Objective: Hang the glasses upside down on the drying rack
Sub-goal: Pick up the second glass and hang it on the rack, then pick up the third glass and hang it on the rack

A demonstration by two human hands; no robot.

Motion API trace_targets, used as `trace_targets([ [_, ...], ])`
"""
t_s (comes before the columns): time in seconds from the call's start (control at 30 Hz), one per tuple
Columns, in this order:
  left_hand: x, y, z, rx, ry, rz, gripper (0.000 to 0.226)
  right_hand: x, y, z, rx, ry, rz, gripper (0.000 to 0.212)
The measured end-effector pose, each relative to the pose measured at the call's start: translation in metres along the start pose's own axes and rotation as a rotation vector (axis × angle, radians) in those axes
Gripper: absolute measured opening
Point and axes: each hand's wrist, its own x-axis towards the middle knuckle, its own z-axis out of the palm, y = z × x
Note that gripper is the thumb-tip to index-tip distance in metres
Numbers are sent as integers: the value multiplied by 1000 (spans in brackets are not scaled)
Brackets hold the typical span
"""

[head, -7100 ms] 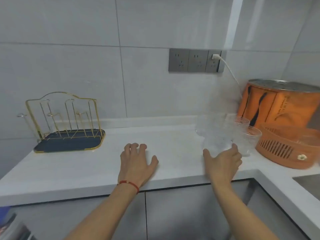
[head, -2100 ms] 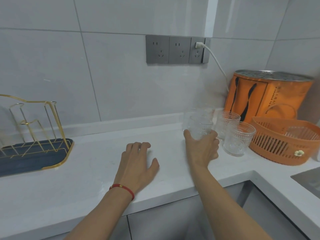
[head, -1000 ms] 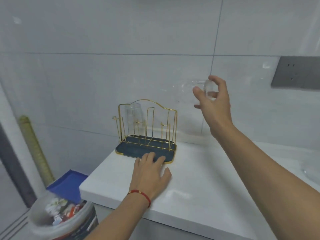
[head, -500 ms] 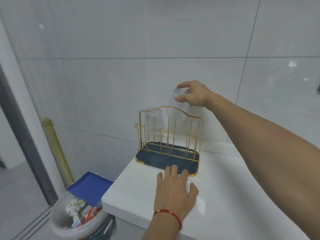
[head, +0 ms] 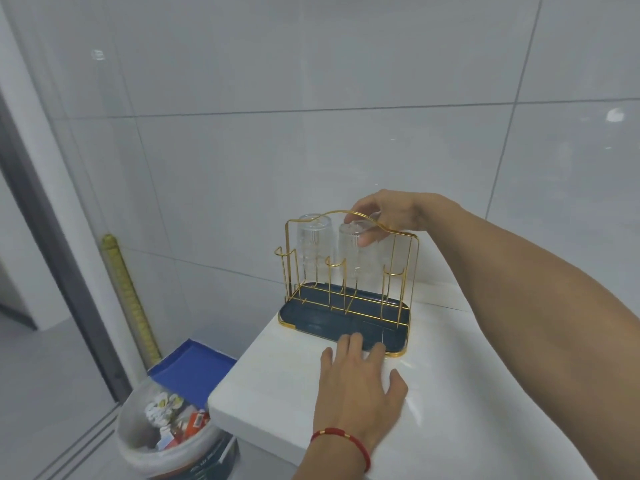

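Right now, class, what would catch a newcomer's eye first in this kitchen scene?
The gold wire drying rack at the counter's left end, with one ribbed glass hanging upside down on it. Beside that, the right hand holds a second inverted glass on the rack, while the left hand lies flat on the counter.

Big pale grey wall tiles [head: 311, 64] behind. White counter [head: 467, 393] sticking out. Grey floor [head: 41, 375] down on the left. Dark door frame [head: 52, 237] beside it. Bin [head: 166, 441] full of rubbish below, blue lid [head: 194, 372] leaning.
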Motion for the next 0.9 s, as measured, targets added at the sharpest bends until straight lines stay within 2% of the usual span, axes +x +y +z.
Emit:
trace_targets([
  [0.07,1,-1,-1,-9,23,10,51,-7,3,-4,50,42,-26,40],
  [0.17,1,-2,-1,-18,52,17,50,-25,2,-9,232,275,-74,24],
  [0.27,-1,2,-2,-25,84,23,48,-61,5,-10,330,556,-143,25],
  [0.4,-3,4,-5,-31,113,39,47,-129,19,13,234,832,-141,31],
  [0.47,-5,5,-7,-38,113,44,45,-167,34,39,215,865,-93,31],
  [0.6,-8,8,-11,-66,110,79,38,-240,75,101,88,787,44,29],
  [0.73,-11,8,-14,-145,79,108,29,-307,106,119,-26,714,192,26],
  [0.8,-12,16,-13,-170,79,89,30,-338,116,121,-26,764,289,25],
  [0.9,-17,67,-8,-286,113,144,35,-385,129,130,35,1006,410,26],
])
